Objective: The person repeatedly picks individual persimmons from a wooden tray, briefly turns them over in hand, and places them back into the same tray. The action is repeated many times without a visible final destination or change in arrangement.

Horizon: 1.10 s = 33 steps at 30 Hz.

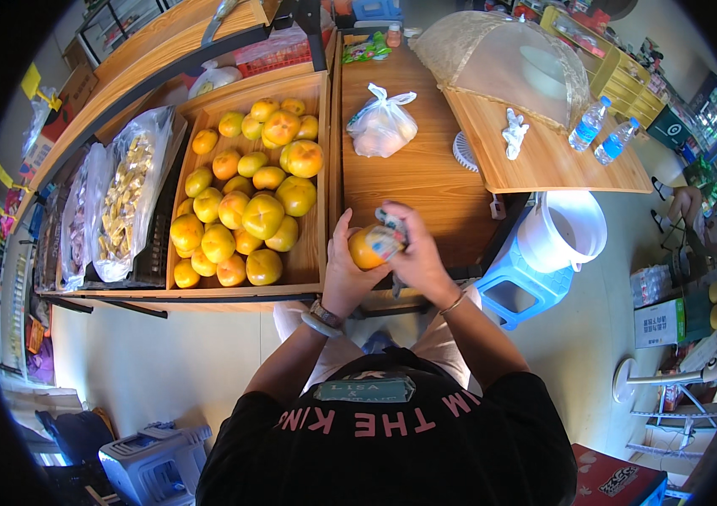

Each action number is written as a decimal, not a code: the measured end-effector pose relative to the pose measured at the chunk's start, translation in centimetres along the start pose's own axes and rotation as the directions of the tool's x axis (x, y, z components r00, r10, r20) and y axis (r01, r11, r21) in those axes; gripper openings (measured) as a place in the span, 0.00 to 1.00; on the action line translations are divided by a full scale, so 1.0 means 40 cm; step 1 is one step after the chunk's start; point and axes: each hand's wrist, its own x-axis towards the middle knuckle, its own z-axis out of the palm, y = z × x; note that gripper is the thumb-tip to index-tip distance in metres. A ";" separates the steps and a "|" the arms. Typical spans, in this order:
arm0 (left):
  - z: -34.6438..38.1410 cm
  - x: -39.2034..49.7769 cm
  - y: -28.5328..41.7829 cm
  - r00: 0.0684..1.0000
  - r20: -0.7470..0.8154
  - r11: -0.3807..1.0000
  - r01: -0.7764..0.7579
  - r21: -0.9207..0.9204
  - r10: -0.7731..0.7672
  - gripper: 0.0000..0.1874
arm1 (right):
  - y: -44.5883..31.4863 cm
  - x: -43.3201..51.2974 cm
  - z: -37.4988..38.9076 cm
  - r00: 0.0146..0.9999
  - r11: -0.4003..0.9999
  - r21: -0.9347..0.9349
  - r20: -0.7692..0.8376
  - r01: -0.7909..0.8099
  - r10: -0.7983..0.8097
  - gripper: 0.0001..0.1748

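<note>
My left hand (347, 265) holds an orange persimmon (365, 248) above the near edge of the wooden table (409, 196). Against the fruit's right side, my right hand (420, 256) presses a patterned cloth (387, 237), which is blurred. Part of the persimmon is hidden by the cloth and fingers. To the left, a shallow wooden tray (298, 278) bears many yellow-orange persimmons (262, 216), some stacked on others. Beyond my hands, a tied white plastic bag (382, 123) with round things inside rests on the table.
On the right, a wooden board (548, 174) carries a mesh food cover (491, 57), a crumpled white tissue (515, 133) and two water bottles (589, 123). Below it, a white bucket (564, 228) sits on a blue plastic stool (516, 284). Bagged wrapped goods (124, 202) lie left of the tray.
</note>
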 end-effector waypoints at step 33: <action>-0.095 0.005 -0.004 0.802 0.508 -0.341 0.404 -0.849 -0.315 0.41 | 0.276 -0.109 -0.102 0.940 0.596 -0.771 -0.009 -0.224 0.341 0.17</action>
